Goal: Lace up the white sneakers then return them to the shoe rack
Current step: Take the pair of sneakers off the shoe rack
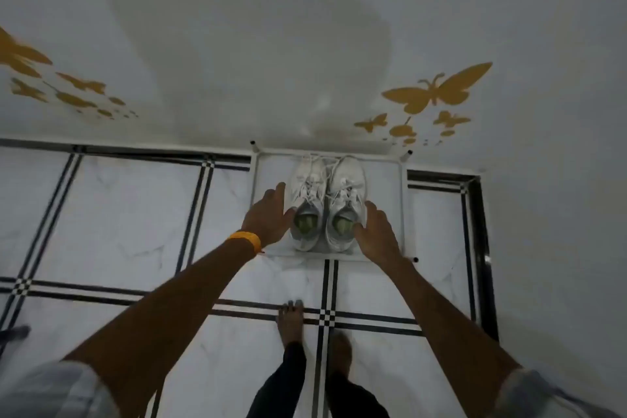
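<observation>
Two white sneakers (326,202) sit side by side on one white shoe rack (403,210). Two hands are in view, the left hand (269,215) and the right hand (378,231), with one orange wristband (245,238) and two bare feet (290,322).

Both arms extended forward and down, elbows near straight, forearms converging toward the middle. Left hand (271,214) palm down, fingers together and stretched forward, thumb angled inward; orange band (245,239) on the left wrist. Right hand (376,227) palm down, fingers slightly spread and curled at the tips. Neither hand closed around anything. Short light sleeves at both upper arms. Bare feet (291,322) below, legs in dark trousers.
</observation>
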Demonstrator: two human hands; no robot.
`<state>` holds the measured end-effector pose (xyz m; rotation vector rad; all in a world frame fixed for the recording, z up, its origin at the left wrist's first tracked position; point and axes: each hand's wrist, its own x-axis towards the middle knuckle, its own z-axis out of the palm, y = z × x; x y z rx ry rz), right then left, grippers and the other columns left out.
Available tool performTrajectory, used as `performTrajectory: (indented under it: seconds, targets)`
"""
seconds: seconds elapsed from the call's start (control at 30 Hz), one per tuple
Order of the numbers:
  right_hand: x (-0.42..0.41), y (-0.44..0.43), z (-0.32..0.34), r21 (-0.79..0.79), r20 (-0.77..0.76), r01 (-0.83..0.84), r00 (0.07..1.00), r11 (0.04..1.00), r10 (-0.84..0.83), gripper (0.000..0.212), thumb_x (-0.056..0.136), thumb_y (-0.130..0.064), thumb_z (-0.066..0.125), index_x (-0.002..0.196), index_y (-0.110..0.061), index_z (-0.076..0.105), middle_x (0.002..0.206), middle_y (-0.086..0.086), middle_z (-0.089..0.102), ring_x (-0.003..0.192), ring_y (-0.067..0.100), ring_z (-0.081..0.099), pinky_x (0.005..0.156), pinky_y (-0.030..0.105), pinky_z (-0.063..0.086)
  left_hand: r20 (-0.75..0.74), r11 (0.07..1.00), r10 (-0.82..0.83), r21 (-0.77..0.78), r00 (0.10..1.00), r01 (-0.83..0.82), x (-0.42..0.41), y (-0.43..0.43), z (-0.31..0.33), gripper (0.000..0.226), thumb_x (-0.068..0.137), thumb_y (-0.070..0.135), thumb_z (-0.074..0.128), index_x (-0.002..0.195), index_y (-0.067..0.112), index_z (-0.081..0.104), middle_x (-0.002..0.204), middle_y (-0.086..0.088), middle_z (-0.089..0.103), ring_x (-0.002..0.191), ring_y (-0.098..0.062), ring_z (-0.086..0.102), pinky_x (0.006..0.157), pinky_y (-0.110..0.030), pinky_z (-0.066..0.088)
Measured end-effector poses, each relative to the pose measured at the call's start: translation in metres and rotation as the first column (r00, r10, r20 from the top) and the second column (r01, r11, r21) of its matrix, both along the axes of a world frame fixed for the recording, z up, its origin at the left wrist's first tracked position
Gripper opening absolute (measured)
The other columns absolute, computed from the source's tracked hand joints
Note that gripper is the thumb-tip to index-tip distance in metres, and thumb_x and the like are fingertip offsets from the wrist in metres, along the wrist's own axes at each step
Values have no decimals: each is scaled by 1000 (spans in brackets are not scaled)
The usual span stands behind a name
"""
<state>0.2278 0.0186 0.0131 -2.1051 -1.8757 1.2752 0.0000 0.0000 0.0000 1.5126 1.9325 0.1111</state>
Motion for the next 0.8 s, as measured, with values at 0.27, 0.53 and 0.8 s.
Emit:
performTrajectory:
  seconds: [0.27,0.53,0.8]
  targets:
    - [0,47,-165,2,200,-116,973,993,113,67,94,-17,51,151,-9,18,118,22,57,105,39,61,85,43,50,-54,990,88,-105,995,-93,11,40,-166,71,95,41,49,152,15,14,116,-21,63,98,-41,64,84,-47,53]
    - [15,40,-208,138,163,-185,973,973,162,76,91,-2,53,154,-8,12,121,22,55,106,36,59,86,40,48,-46,998,34,62,998,-31,18,25,-214,73,91,9,48,154,9,11,110,-27,64,94,-45,64,84,-54,52]
    - [51,-67,-136,149,-3,-126,992,981,128,73,95,-1,44,156,-18,8,138,15,49,112,30,58,93,36,47,109,981,180,53,978,-187,65,-92,-139,72,96,23,46,153,29,3,121,-18,63,99,-35,66,89,-46,56]
